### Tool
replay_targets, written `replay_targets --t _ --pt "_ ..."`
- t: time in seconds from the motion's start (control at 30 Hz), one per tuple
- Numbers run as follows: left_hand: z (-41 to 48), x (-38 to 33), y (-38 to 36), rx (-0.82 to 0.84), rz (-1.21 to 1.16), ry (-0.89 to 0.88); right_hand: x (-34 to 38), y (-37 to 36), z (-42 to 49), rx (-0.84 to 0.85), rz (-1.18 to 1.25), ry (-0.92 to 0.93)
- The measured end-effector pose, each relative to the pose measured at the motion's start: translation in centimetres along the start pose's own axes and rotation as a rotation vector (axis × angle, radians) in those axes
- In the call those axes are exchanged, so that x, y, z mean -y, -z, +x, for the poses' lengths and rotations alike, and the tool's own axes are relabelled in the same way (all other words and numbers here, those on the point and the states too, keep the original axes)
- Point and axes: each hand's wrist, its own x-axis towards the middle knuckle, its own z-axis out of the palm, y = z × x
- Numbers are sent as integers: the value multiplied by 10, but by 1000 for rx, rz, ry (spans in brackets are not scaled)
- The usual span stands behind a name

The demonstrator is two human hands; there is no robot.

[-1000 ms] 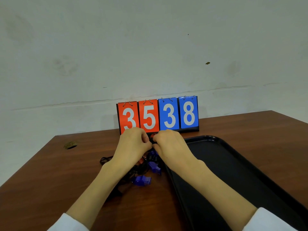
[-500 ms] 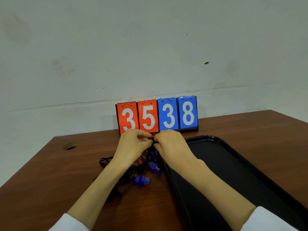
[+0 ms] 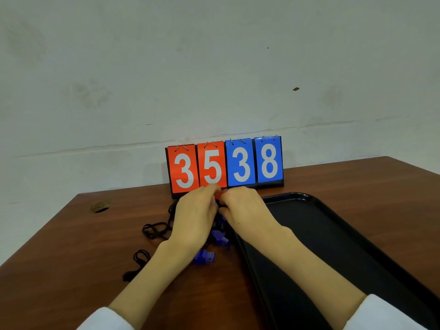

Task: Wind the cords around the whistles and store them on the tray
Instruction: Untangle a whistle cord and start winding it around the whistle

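My left hand [image 3: 196, 215] and my right hand [image 3: 245, 208] meet just in front of the scoreboard, both pinching a small red whistle [image 3: 220, 193] that peeks out between the fingertips. Its black cord is mostly hidden by the hands. Below my hands lie two blue whistles [image 3: 204, 257] [image 3: 221, 238] on the table, with tangled black cords [image 3: 154, 231] trailing to the left. The black tray [image 3: 333, 236] lies to the right of the pile with nothing in its visible part.
A flip scoreboard [image 3: 225, 164] reading 3538 stands at the table's back edge against the wall. A round cable hole [image 3: 100, 207] sits in the brown table at the far left. Another loop of black cord [image 3: 140, 257] lies near my left forearm.
Both hands have shifted slightly toward the scoreboard, and the red whistle now shows between the fingertips. The blue whistles and cords on the table have not moved.
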Motion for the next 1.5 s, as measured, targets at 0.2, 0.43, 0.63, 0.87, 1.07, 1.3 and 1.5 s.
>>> replay_targets --t 0.2,0.43,0.63,0.87,1.07,1.3,1.5 --pt "16 8 14 135 -715 629 0 0 -3 -55 62 5" --pt "21 28 23 236 -769 506 -5 6 -2 -128 98 47" --pt "23 24 31 157 -198 -81 -9 10 -4 -209 127 72" --pt "26 19 24 231 -339 97 -7 16 -8 -136 92 168" --pt "25 23 23 279 -565 294 -5 19 -9 -126 84 253" --pt "19 3 19 320 -875 480 -27 33 -23 -50 372 80" --pt "9 -17 1 291 -836 482 -35 22 -39 1 500 89"
